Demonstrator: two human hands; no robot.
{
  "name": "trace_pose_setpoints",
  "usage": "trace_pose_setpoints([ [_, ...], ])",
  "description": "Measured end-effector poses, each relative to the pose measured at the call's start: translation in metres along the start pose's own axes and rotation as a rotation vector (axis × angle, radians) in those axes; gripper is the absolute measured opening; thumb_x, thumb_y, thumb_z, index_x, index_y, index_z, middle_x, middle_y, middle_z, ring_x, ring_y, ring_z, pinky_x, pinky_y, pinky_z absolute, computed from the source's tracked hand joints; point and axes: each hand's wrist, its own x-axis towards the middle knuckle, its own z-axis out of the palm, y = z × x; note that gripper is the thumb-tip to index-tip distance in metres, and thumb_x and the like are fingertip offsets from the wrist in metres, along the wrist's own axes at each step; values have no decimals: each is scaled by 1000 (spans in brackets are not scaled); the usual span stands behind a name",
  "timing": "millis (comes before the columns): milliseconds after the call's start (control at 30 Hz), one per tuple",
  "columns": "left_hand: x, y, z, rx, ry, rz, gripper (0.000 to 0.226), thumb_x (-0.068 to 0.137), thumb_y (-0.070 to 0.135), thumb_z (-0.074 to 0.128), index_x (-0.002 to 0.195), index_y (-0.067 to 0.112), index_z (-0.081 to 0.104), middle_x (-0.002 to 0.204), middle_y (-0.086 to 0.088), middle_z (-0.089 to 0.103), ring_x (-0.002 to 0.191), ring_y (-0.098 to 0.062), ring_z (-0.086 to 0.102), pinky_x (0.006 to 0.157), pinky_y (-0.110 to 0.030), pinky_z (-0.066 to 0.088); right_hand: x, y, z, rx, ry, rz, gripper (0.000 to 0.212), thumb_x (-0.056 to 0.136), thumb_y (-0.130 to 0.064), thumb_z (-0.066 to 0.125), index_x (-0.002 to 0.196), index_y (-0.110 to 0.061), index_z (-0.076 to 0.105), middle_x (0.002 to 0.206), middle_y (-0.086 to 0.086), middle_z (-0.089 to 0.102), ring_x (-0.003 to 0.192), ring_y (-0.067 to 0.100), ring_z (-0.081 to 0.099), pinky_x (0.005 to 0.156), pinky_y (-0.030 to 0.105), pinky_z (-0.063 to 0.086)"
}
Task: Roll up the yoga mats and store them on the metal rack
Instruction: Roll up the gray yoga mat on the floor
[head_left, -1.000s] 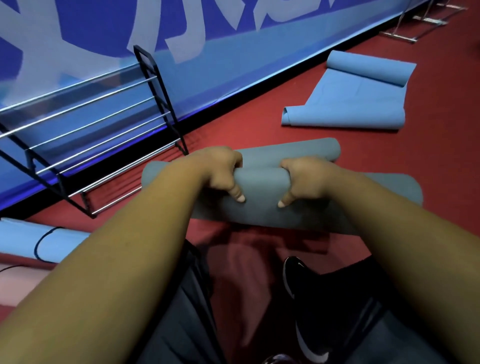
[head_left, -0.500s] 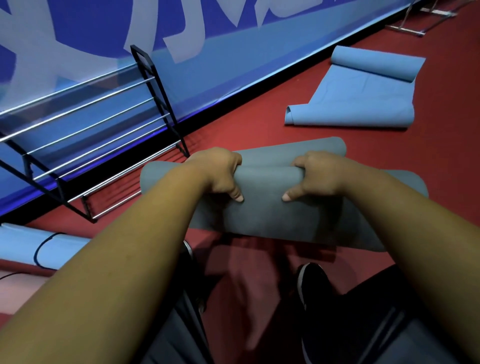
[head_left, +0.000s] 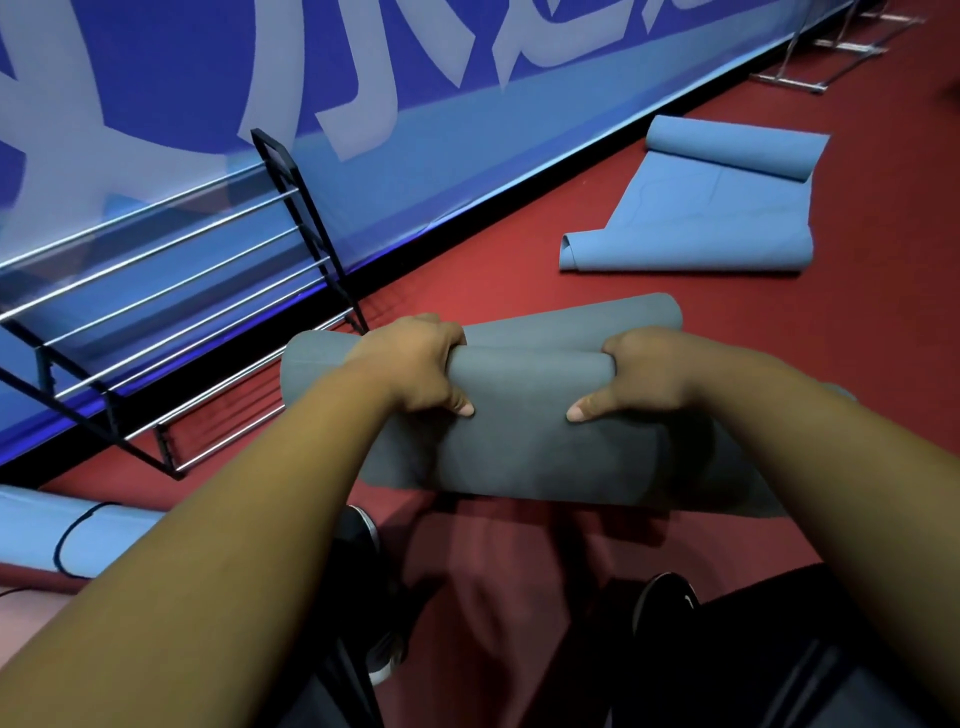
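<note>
A grey yoga mat (head_left: 524, 447) lies across the red floor in front of me, partly rolled, with a curled far end. My left hand (head_left: 415, 364) and my right hand (head_left: 644, 374) both grip the roll from above, thumbs pressed on its near side. The metal rack (head_left: 171, 312), black frame with chrome bars, stands at the left against the blue wall. A light blue mat (head_left: 717, 218), half unrolled, lies on the floor at the upper right.
A rolled light blue mat with a black strap (head_left: 57, 535) lies at the lower left, a pink mat beneath it. My legs and black shoes (head_left: 665, 603) are near the bottom. Metal stand feet (head_left: 810, 78) sit far right by the wall.
The grey roll has turned slightly under my hands and looks a bit thicker. My hands stay gripped in the same spots; the view has shifted a little.
</note>
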Motion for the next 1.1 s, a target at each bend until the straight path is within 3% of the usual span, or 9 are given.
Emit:
trace_pose_setpoints([
  [200,-6,2,1,111,-12,-6,70,70,73,85,116,26,62,119,-1,67,113,-31,64,93,-42,54,-6,-7,-4,-21,18,5,84,60,-91,78,105,-21,66,101,0,66,97,27,62,83,36,51],
  [367,-15,-6,3,97,-140,-30,70,68,75,85,112,23,66,109,-4,72,103,-30,66,92,-43,56,-13,-16,2,2,32,-23,80,57,-87,84,101,-22,67,95,-3,68,93,24,65,79,34,51],
  [533,-20,-10,0,150,-173,-54,74,65,80,83,111,25,64,109,-2,70,103,-30,66,93,-44,57,-17,-23,8,-15,6,-23,82,53,-92,80,97,-24,68,94,-6,70,88,19,67,83,37,58],
  [633,-22,-12,1,142,-272,-49,80,57,76,89,115,29,62,115,1,71,107,-28,66,97,-44,56,-18,-21,13,62,-122,-101,86,49,-86,87,111,-28,72,104,-13,76,97,12,71,95,38,59],
  [733,-23,-12,7,163,-328,-25,85,51,70,96,117,30,61,115,3,71,106,-27,67,96,-42,56,-20,-17,17,130,-224,-145,64,57,-65,98,109,-35,75,99,-22,78,94,2,74,94,32,60],
  [867,-20,-10,10,155,-323,-9,82,55,62,99,120,25,64,114,0,71,104,-27,67,94,-39,57,-13,-12,23,126,-178,-154,37,69,-49,98,93,-35,75,90,-20,78,85,1,73,79,25,56],
  [1100,-17,-8,17,93,-400,-15,66,66,57,96,114,21,69,107,0,73,97,-25,69,93,-40,59,-11,-4,22,130,-200,-150,33,80,-38,92,103,-24,71,98,-12,78,89,8,74,80,29,58],
])
